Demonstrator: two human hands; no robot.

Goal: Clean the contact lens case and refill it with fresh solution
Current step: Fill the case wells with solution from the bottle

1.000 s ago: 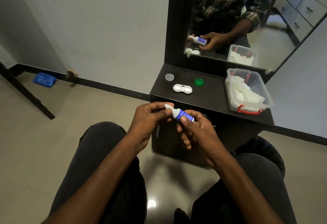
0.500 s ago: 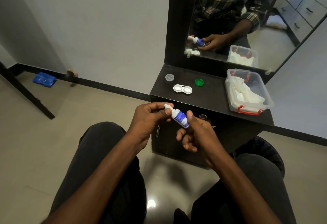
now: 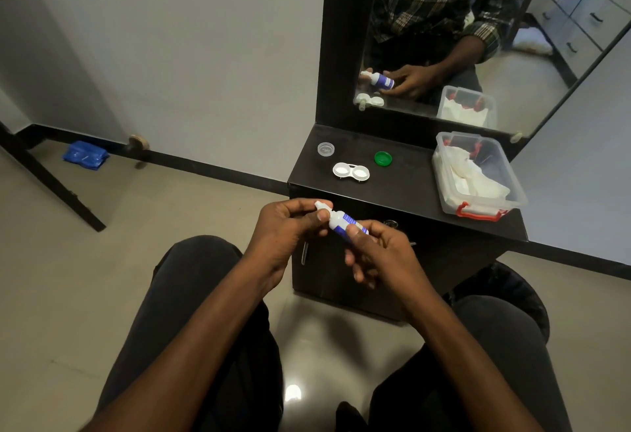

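Hands meet in front of the dark cabinet, above the person's knees. The right hand (image 3: 379, 254) grips the body of the small solution bottle (image 3: 341, 221) with thumb and curled fingers, and the bottle lies tilted, its white tip toward the left. The left hand (image 3: 290, 226) pinches the white cap (image 3: 321, 207) at this tip between thumb and fingers. On the tabletop (image 3: 403, 189) behind, the white contact lens case (image 3: 351, 171) lies with both wells uncovered. A clear lid (image 3: 325, 149) lies near it on the left side and a green lid (image 3: 383, 158) near it on the right side, both apart from the case. A clear plastic box (image 3: 478, 175) with red latches stands at the right end, with white tissues (image 3: 478, 180) inside. The mirror (image 3: 478, 39) above reflects the bottle and the case.
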